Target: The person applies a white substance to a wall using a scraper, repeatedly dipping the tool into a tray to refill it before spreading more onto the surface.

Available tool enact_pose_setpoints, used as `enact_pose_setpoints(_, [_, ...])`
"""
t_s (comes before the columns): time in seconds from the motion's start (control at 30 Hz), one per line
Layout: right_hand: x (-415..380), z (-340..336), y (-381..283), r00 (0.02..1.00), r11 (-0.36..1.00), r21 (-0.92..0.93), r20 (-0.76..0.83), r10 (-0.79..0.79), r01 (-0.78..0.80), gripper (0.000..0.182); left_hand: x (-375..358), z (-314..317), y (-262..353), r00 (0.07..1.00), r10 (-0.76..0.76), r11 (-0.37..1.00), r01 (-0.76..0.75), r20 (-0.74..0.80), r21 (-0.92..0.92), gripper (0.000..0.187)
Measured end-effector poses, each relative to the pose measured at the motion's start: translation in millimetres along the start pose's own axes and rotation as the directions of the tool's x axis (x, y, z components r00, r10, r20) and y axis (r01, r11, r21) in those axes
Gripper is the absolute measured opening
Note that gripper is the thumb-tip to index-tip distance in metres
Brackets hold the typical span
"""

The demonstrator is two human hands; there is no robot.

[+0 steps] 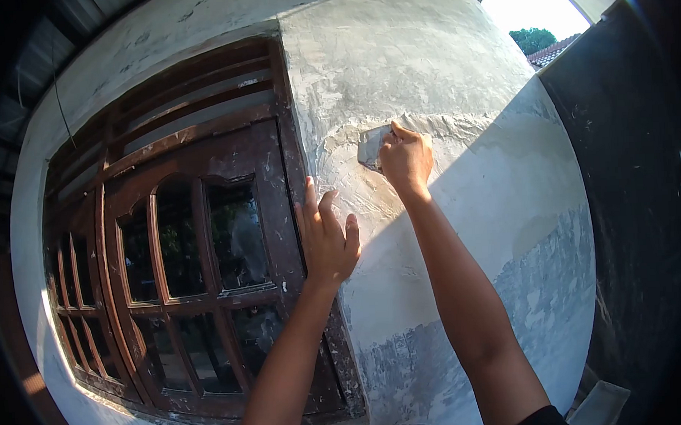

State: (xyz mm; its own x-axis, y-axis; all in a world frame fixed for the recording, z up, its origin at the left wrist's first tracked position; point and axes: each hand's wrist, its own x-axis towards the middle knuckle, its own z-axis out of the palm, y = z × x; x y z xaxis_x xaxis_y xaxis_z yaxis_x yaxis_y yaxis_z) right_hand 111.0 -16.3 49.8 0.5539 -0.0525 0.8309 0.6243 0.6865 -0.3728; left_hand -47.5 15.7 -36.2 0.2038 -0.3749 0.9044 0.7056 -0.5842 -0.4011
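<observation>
My right hand (407, 160) is closed around a flat grey scraper (370, 149), whose blade lies against the plastered wall (395, 66). Rough ridges of wet-looking plaster (458, 124) run along the wall beside and above that hand. Lower and to the left, my left hand (329, 243) has its fingers spread at the wall's edge, next to the window frame, and holds nothing.
A brown wooden window (199, 287) with glass panes and slats fills the left side. A dark wall or panel (627, 162) stands at the right. At the lower right lies a pale object (601, 406). Tiled roofing (552, 52) and a tree (532, 40) show beyond.
</observation>
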Motion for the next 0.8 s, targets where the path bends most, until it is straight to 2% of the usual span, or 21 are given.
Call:
enact_pose_setpoints(0.07, [1,6,-5,0.999,0.999,-0.002,-0.030,0.042,-0.042,0.038,-1,0,-1,1.000,0.002,1.000,-0.002,0.000,0.007,0.046])
enact_pose_setpoints(0.3, [-3,-8,-8,1.000,0.992,-0.120,-0.006,0.026,-0.026,0.037,-2,3,-4,1.000,-0.014,0.999,0.014,-0.011,-0.033,0.048])
enact_pose_setpoints(0.4, [1,-2,-8,0.997,0.996,-0.085,-0.062,-0.042,0.037,0.036,-1,2,-2,1.000,-0.007,1.000,0.007,-0.005,-0.011,0.047])
enact_pose_setpoints(0.47, [5,8,-6,0.986,0.985,-0.082,-0.057,-0.159,0.154,0.035,-1,2,-1,1.000,-0.005,1.000,0.005,0.008,0.002,0.046])
enact_pose_setpoints(0.5, [5,6,-6,0.986,0.985,-0.082,-0.057,-0.158,0.153,0.035,-1,2,-2,1.000,-0.005,1.000,0.005,0.011,-0.005,0.046])
enact_pose_setpoints(0.57, [4,-1,-6,0.999,0.988,-0.147,0.004,-0.046,0.046,0.034,-1,1,-1,1.000,-0.004,1.000,0.004,0.011,-0.012,0.046])
enact_pose_setpoints(0.8, [5,2,-7,0.988,0.985,-0.108,-0.059,-0.144,0.137,0.034,-1,1,0,1.000,-0.015,1.000,0.015,0.014,-0.013,0.048])
